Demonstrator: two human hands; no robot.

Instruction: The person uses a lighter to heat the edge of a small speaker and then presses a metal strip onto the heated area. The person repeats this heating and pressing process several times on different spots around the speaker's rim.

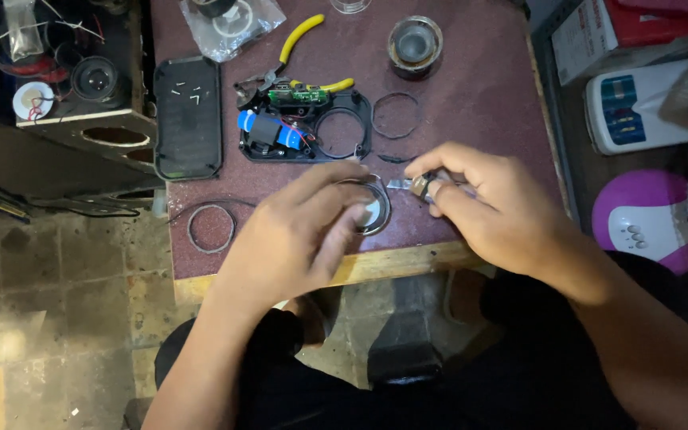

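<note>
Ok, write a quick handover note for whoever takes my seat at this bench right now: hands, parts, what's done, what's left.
Left hand: fingers steady the round silver-rimmed speaker cone on the maroon tabletop.
Right hand: grips a small metal blade, tip pointing at the cone's rim.
Parts: open black oval speaker housing with blue battery and green circuit board lies behind; flat black cover panel holding loose screws to its left; yellow-handled pliers; thin black rings and; second round speaker unit.
Done: housing opened, cone out.
Left: cone still being worked with the blade; nothing reassembled.
</note>
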